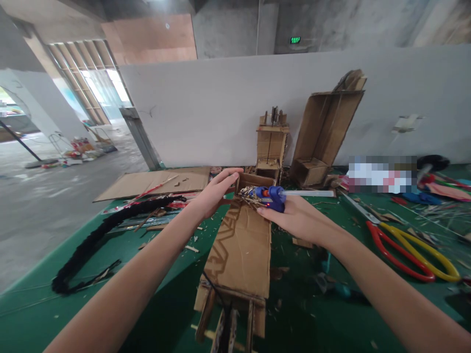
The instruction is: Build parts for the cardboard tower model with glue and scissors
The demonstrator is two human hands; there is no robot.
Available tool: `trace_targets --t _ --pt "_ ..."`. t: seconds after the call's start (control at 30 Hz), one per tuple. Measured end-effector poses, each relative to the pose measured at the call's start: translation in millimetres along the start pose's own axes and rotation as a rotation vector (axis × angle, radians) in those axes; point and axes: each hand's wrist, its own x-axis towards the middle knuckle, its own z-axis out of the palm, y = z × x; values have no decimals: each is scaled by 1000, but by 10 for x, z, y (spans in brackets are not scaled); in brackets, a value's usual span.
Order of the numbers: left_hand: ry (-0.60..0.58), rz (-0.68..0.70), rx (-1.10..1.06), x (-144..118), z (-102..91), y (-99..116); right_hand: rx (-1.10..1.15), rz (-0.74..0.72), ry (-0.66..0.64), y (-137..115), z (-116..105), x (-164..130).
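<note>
My right hand [290, 215] is wrapped round a blue hot glue gun [274, 196], whose clear glue stick [309, 193] pokes out to the right. The gun's front end, crusted with dried bits, points left over the far end of a long cardboard structure [245, 245] lying on the table. Fingers stretched out, my left hand [217, 193] rests against the raised cardboard flap at that far end; its fingertips touch the upper left edge. Wooden strips and a dark slotted part jut from the structure's near end.
Large scissors [401, 245] with red and yellow handles lie at right. A black fuzzy strip [99, 235] curves across the left. Behind stand a small cardboard tower [272, 142] and a tall, open cardboard piece [327, 127] against the partition. Scraps litter the green tabletop [162, 294].
</note>
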Motion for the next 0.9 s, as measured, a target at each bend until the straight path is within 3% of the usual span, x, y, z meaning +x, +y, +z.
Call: trace_targets --t 0.2,0.5,0.9 --pt "-18 16 -13 14 -12 -12 -50 -3 40 -32 17 3" --pt "-19 -4 -23 -18 14 30 -33 64 -20 -117 -111 -48" --pt "-16 -2 -47 -24 18 31 -83 22 -33 -145 -31 -39"
